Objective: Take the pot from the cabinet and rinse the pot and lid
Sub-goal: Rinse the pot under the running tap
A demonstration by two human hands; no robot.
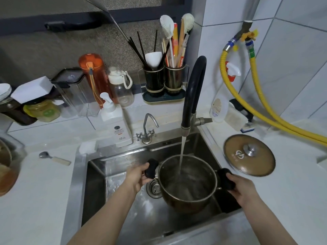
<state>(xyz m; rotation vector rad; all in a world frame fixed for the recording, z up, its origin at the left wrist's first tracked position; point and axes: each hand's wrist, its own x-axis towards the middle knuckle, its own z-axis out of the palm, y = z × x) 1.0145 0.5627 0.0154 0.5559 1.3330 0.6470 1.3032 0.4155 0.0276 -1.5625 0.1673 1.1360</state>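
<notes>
While water runs from the tap (185, 129), the pot (187, 181) is gripped by its handles, left hand (135, 176) and right hand (241, 189) fingers curled round them.

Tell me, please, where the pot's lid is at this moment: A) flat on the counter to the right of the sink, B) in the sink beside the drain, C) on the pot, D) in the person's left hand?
A: the lid lies knob-up on the counter right of the sink, while both hands hold the pot under running water.

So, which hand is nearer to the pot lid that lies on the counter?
Right. The right hand grips the pot's right handle, just below and left of the lid. The left hand holds the opposite handle, across the pot from it.
</notes>
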